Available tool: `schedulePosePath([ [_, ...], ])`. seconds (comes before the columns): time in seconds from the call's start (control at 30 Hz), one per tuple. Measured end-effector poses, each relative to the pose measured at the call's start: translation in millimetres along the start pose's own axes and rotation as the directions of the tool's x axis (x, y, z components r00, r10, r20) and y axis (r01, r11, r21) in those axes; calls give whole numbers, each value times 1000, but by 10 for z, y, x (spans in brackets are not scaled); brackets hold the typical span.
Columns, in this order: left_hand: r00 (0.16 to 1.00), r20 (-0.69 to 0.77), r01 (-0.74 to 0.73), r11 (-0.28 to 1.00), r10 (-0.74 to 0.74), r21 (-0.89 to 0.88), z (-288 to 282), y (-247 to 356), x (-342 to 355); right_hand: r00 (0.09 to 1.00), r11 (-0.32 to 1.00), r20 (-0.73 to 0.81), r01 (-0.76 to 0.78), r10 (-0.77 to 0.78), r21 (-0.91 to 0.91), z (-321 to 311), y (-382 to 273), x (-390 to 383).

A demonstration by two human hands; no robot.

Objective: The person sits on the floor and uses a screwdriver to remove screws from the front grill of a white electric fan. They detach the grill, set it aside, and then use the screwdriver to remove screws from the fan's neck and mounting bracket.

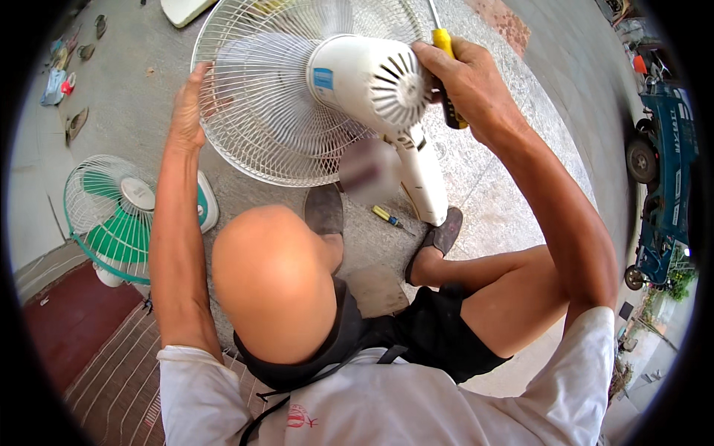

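A white electric fan [364, 70] lies tipped in front of me, its motor housing facing up and its round wire cage [260, 160] to the left. My left hand [190, 111] is closed on the cage's left rim. In my right hand [472, 85] is a screwdriver [442, 41] with a yellow and black handle, its shaft pointing away from me. That hand's thumb rests by the slotted end of the motor housing. The fan's white neck [424, 182] reaches down toward my right foot. A blurred round patch hides part of the cage's lower edge.
A smaller screwdriver [387, 215] lies on the concrete between my feet. At left stands a green and white fan [119, 215]. Several loose shoes [76, 125] lie far left. A white base-like piece [184, 10] sits at the top, and a blue-green truck [666, 171] stands far right.
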State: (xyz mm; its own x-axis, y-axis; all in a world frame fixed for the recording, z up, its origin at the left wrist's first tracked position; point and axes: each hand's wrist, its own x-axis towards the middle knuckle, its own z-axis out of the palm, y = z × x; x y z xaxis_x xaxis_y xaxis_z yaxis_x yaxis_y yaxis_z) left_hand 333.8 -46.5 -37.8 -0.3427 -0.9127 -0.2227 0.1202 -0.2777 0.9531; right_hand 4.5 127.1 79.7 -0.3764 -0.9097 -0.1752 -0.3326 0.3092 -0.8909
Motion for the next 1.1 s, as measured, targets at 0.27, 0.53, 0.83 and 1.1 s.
schedulePosePath([
  [0.27,990,-101,102,995,-103,-9,-244,-417,77,991,981,101,108,-92,-161,318,276,375],
  [0.53,972,-123,187,975,-202,-122,-470,-848,132,980,985,179,109,-85,-131,565,578,562],
  [0.83,949,-170,232,952,-267,-199,-593,-1156,236,951,1000,308,21,-18,-6,561,781,604],
  [1.1,907,-344,213,970,-241,-118,-935,-1365,402,871,923,336,-277,359,-267,33,1122,269],
])
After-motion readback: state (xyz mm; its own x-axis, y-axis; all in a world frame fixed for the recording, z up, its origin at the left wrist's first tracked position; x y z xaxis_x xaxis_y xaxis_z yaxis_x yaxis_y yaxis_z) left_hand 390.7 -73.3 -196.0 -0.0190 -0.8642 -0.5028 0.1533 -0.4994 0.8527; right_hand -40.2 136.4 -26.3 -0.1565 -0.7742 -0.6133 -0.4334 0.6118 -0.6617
